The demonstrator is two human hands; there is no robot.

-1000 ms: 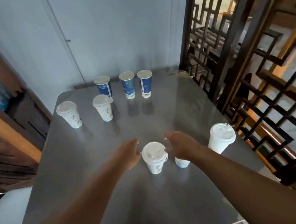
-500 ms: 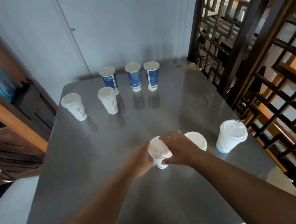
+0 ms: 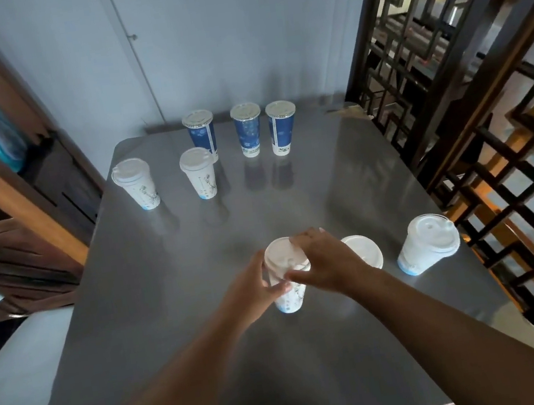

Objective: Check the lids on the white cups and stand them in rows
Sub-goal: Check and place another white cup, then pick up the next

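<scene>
My left hand [image 3: 254, 291] wraps the side of the cup [image 3: 290, 299], and my right hand [image 3: 326, 262] curls over its lid [image 3: 282, 259], fingertips gripping the rim. The cup stands upright, lid up, on the table [image 3: 214, 366]. To the right of it, apart, stands the right cup [image 3: 427, 244].

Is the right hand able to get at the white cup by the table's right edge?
Likely yes, once freed: the right hand grips the near cup's lid; the edge cup stands just beyond one lidded cup.

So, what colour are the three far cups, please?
The far cups are mainly blue with some white; head view.
</scene>
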